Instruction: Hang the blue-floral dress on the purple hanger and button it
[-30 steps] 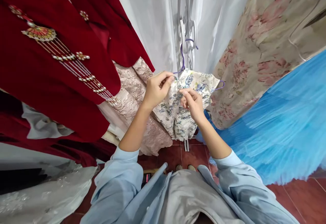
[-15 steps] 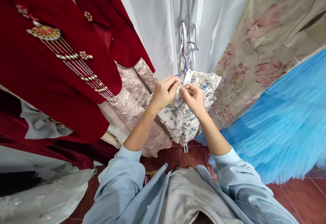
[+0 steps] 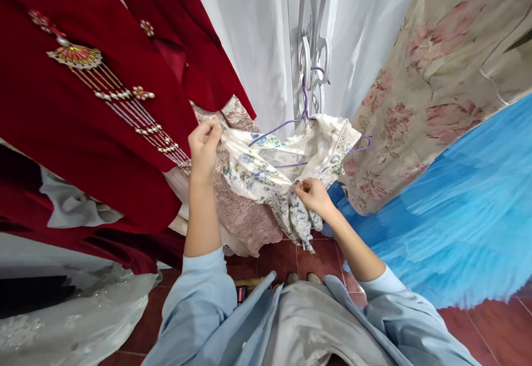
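A white garment with a blue and yellow floral print (image 3: 253,169) hangs from a purple hanger (image 3: 305,100) on a white scrolled stand. Its opening is spread, so the inside and the hanger's lower bar show. My left hand (image 3: 204,147) pinches the left shoulder edge and holds it out to the left, off the hanger's arm. Lower down, my right hand (image 3: 312,195) is closed on the garment's opening edge near the middle. On the right, the shoulder of the garment still sits over the hanger, whose purple tip pokes out.
Red velvet clothing with a beaded tassel ornament (image 3: 78,55) hangs at left, beside a pink brocade garment (image 3: 245,216). To the right are a beige floral dress (image 3: 415,94) and fluffy blue tulle (image 3: 457,205). White curtains (image 3: 249,33) stand behind the white metal stand (image 3: 306,58). The floor is red tile (image 3: 278,260).
My hands have moved apart from the neckline. My left hand pulled the left shoulder outward off the hanger, and my right hand went down, opening the garment.
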Tool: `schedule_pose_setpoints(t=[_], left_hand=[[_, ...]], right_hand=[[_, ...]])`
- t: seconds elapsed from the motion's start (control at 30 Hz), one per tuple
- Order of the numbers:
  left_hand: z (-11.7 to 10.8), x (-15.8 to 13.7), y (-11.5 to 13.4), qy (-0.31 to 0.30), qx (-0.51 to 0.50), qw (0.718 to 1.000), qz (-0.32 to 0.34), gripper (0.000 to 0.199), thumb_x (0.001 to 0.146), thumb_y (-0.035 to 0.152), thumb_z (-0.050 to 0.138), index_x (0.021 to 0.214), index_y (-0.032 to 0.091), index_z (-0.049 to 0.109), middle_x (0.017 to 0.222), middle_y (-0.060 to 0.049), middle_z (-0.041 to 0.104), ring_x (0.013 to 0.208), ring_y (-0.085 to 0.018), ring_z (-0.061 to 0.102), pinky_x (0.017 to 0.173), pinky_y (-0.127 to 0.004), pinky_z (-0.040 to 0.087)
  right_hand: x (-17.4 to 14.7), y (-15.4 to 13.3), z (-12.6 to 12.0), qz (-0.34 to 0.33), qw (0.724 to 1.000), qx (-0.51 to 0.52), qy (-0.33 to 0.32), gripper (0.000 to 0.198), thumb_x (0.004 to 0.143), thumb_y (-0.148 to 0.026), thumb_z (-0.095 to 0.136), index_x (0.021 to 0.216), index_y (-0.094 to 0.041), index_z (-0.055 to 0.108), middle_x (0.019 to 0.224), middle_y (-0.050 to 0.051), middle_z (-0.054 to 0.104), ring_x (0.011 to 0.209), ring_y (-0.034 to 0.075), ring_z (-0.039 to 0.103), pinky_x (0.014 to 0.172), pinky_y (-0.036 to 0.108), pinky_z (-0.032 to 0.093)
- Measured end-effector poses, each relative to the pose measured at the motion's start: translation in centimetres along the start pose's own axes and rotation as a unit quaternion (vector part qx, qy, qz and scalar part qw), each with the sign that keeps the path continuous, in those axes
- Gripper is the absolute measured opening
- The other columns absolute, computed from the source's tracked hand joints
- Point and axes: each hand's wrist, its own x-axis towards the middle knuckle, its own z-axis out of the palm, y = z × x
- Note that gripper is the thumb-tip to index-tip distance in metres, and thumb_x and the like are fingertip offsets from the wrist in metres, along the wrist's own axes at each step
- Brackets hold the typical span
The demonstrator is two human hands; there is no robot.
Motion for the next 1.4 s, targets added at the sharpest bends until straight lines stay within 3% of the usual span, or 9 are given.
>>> schedule_pose_setpoints(t=[0.2, 0.33, 0.47, 0.6, 0.67, 0.9, 1.1, 1.27, 1.4], left_hand=[[-0.7, -11.5, -3.9, 0.073, -0.125, 0.967, -0.212, 0.060, 0.071, 0.072, 0.077, 0.066, 0.018, 0.052, 0.063, 0.001, 0.050, 0.056, -0.011, 0.048, 0.053, -0.023, 0.040], [4.6, -17.8, -1.1, -0.117, -0.070, 0.964, -0.229, 0.049, 0.088, 0.065, 0.063, 0.076, 0.018, 0.063, 0.070, -0.003, 0.062, 0.062, -0.015, 0.057, 0.056, -0.025, 0.046], [11.0, -16.8, 3.3, -0.285, -0.033, 0.956, -0.062, 0.030, 0.102, 0.040, 0.052, 0.091, 0.019, 0.069, 0.095, -0.009, 0.070, 0.093, -0.022, 0.067, 0.088, -0.035, 0.055], [16.7, -13.0, 5.3, -0.204, 0.059, 0.975, 0.070, 0.020, 0.102, 0.029, 0.052, 0.093, 0.019, 0.068, 0.142, -0.014, 0.053, 0.133, -0.028, 0.052, 0.113, -0.045, 0.044], [19.2, -12.0, 5.7, -0.208, 0.063, 0.971, 0.100, 0.020, 0.102, 0.026, 0.051, 0.092, 0.019, 0.067, 0.147, -0.013, 0.050, 0.143, -0.029, 0.043, 0.119, -0.048, 0.038], [25.6, -13.4, 6.3, -0.429, -0.068, 0.898, 0.074, 0.022, 0.101, 0.019, 0.047, 0.091, 0.019, 0.066, 0.131, -0.011, 0.065, 0.123, -0.023, 0.062, 0.110, -0.038, 0.047], [23.9, -15.9, 3.4, -0.469, -0.125, 0.867, -0.111, 0.029, 0.102, 0.041, 0.051, 0.091, 0.018, 0.066, 0.081, -0.003, 0.065, 0.076, -0.018, 0.062, 0.076, -0.029, 0.051], [19.8, -19.4, 1.0, -0.492, -0.272, 0.789, -0.249, 0.058, 0.093, 0.072, 0.053, 0.096, 0.015, 0.066, 0.093, -0.009, 0.067, 0.087, -0.021, 0.064, 0.085, -0.032, 0.051], [18.1, -24.5, 1.2, -0.530, -0.230, 0.764, -0.285, 0.059, 0.078, 0.057, 0.081, 0.117, 0.016, 0.066, 0.115, -0.010, 0.068, 0.109, -0.025, 0.063, 0.101, -0.036, 0.048]], right_hand=[[-2.7, 2.1, 1.7, 0.013, 0.997, 0.023, -0.075, 0.023, 0.088, -0.041, 0.060, 0.082, -0.020, 0.063, 0.058, -0.003, 0.060, 0.052, 0.014, 0.052, 0.054, 0.025, 0.039], [-4.1, 1.9, 0.7, -0.063, 0.997, 0.014, -0.039, 0.052, 0.082, -0.037, 0.071, 0.129, -0.019, 0.059, 0.112, 0.011, 0.072, 0.092, 0.024, 0.068, 0.084, 0.038, 0.054], [-5.2, 1.6, -1.5, -0.153, 0.987, -0.025, -0.040, 0.053, 0.080, -0.027, 0.071, 0.132, -0.021, 0.061, 0.139, 0.016, 0.059, 0.130, 0.035, 0.053, 0.111, 0.052, 0.041], [-6.6, 2.3, -3.7, -0.105, 0.989, -0.019, -0.101, 0.019, 0.095, -0.030, 0.054, 0.093, -0.020, 0.070, 0.109, 0.012, 0.069, 0.106, 0.031, 0.063, 0.098, 0.048, 0.049], [-7.6, 2.8, -4.6, -0.080, 0.989, 0.004, -0.122, 0.019, 0.096, -0.030, 0.053, 0.093, -0.021, 0.069, 0.105, 0.009, 0.071, 0.099, 0.028, 0.065, 0.094, 0.044, 0.051], [-10.3, 4.4, -6.0, 0.018, 0.997, 0.041, -0.070, 0.027, 0.089, -0.045, 0.068, 0.099, -0.020, 0.069, 0.101, 0.008, 0.075, 0.095, 0.030, 0.068, 0.087, 0.042, 0.053], [-10.3, 5.9, -9.1, 0.066, 0.992, 0.099, -0.049, 0.030, 0.088, -0.045, 0.066, 0.074, -0.019, 0.062, 0.072, 0.002, 0.065, 0.069, 0.021, 0.059, 0.068, 0.032, 0.050], [-10.1, 5.4, -11.9, 0.053, 0.978, 0.153, -0.130, 0.028, 0.082, -0.038, 0.071, 0.068, -0.020, 0.054, 0.062, -0.002, 0.050, 0.059, 0.014, 0.043, 0.057, 0.026, 0.040], [-9.2, 3.2, -14.2, 0.024, 0.958, 0.191, -0.212, 0.032, 0.081, -0.044, 0.073, 0.070, -0.017, 0.059, 0.062, -0.001, 0.051, 0.058, 0.012, 0.042, 0.054, 0.024, 0.038]])
